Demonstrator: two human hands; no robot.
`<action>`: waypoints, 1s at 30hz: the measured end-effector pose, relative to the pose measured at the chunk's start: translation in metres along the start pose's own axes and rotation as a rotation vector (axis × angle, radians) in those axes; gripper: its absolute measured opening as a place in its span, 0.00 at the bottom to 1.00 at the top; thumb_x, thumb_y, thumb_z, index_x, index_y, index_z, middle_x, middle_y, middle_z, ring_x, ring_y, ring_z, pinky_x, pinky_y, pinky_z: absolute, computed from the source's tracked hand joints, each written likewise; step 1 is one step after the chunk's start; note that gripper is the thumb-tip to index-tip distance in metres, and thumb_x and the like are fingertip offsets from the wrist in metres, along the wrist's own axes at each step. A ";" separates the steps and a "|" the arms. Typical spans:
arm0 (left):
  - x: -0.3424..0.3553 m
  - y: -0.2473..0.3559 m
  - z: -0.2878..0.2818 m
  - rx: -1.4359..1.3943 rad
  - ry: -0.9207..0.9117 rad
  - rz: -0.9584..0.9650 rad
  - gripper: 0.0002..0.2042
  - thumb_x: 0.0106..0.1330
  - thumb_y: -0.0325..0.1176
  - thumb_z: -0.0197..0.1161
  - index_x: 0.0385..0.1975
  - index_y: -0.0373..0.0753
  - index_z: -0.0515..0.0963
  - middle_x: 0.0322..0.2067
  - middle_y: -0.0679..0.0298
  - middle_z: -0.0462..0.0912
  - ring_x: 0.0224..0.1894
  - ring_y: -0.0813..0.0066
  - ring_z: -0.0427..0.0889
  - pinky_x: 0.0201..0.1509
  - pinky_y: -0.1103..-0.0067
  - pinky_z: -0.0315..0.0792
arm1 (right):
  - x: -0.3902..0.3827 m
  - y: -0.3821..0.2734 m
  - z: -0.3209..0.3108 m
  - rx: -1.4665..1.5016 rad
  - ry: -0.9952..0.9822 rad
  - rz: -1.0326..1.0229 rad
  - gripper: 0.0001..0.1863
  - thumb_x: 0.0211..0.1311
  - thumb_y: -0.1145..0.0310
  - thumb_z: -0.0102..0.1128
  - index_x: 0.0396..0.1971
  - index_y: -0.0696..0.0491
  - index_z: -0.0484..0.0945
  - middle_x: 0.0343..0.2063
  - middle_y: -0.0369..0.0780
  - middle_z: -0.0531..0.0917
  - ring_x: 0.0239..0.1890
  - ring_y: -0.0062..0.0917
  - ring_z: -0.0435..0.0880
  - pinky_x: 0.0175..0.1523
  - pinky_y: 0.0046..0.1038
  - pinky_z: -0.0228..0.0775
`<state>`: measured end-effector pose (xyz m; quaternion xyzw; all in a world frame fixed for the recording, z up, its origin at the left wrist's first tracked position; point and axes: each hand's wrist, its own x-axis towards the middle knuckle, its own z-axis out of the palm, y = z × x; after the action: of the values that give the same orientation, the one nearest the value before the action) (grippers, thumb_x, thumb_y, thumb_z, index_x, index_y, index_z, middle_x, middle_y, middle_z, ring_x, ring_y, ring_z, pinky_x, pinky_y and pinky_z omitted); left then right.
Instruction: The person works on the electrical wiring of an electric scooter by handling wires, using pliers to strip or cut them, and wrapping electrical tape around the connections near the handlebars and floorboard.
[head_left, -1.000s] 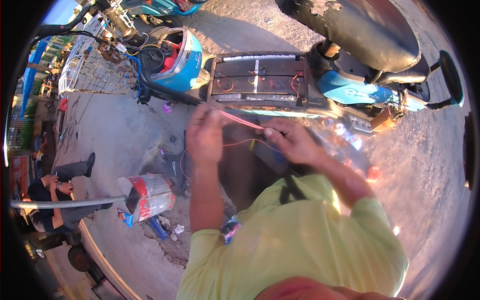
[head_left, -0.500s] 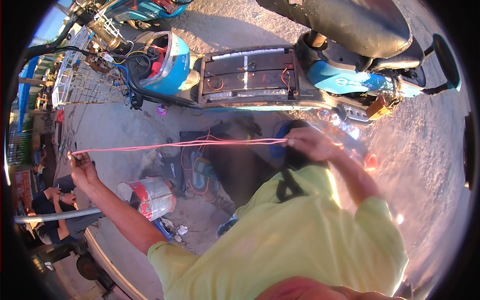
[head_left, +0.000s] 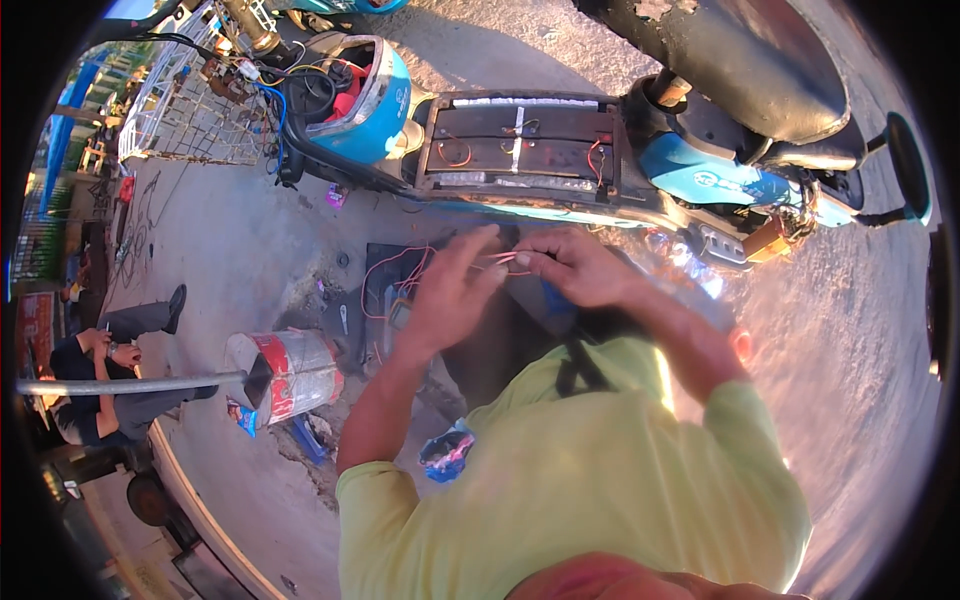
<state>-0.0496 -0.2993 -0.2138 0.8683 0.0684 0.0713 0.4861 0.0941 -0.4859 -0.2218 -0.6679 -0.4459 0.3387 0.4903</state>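
Observation:
In front of my body, over my dark-clothed legs, my right hand point(head_left: 580, 268) pinches thin pink-red wire point(head_left: 503, 257) between thumb and forefinger. Close beside it, my left hand point(head_left: 452, 295) is raised with thumb and fingers apart, next to the short stretch of wire. Its fingers partly hide that wire. More of the wire hangs in loose loops to the left of this hand. Just beyond both hands stands a blue electric scooter point(head_left: 690, 172), its floor compartment uncovered. Dark battery blocks point(head_left: 475, 153) with short red leads sit inside it.
A red and white bucket point(head_left: 300, 375) lies to the left, near a grey pole point(head_left: 140, 384). Behind it another person point(head_left: 100, 370) sits. The scooter's wire basket point(head_left: 200, 115) is at far left, its black seat point(head_left: 750, 70) at far right. Small litter lies on the ground.
My left hand has come from far left to beside my right hand. The wire stretched between them is now short and bunched. My right hand has moved slightly left, still pinching it.

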 end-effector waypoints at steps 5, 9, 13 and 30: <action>0.001 0.006 -0.008 -0.175 -0.034 -0.066 0.10 0.73 0.33 0.59 0.39 0.33 0.83 0.21 0.71 0.75 0.24 0.86 0.69 0.27 0.83 0.64 | 0.005 -0.003 -0.004 0.094 -0.048 -0.047 0.14 0.75 0.63 0.52 0.43 0.58 0.81 0.32 0.40 0.83 0.36 0.25 0.80 0.45 0.29 0.73; 0.010 0.026 -0.101 -0.182 0.294 -0.156 0.13 0.75 0.39 0.56 0.35 0.36 0.82 0.21 0.75 0.72 0.23 0.89 0.64 0.25 0.86 0.58 | -0.005 -0.002 -0.022 0.299 -0.010 0.056 0.16 0.77 0.61 0.50 0.44 0.57 0.81 0.32 0.35 0.82 0.37 0.21 0.78 0.46 0.27 0.72; -0.002 0.032 -0.235 -0.482 0.569 0.042 0.14 0.75 0.41 0.59 0.37 0.35 0.79 0.18 0.75 0.63 0.19 0.88 0.56 0.21 0.85 0.49 | -0.023 0.001 -0.043 0.289 0.000 0.175 0.16 0.77 0.61 0.50 0.44 0.57 0.82 0.36 0.36 0.82 0.40 0.18 0.77 0.48 0.26 0.71; -0.116 -0.105 -0.432 -0.379 1.084 -0.226 0.14 0.79 0.42 0.52 0.43 0.36 0.77 0.19 0.72 0.65 0.16 0.85 0.54 0.21 0.82 0.50 | -0.077 0.055 -0.064 0.197 0.167 0.209 0.11 0.74 0.68 0.55 0.41 0.57 0.84 0.35 0.35 0.84 0.42 0.19 0.78 0.51 0.26 0.70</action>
<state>-0.2504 0.0935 -0.0868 0.5928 0.3857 0.4641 0.5333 0.1372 -0.5863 -0.2544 -0.6852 -0.2962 0.3733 0.5508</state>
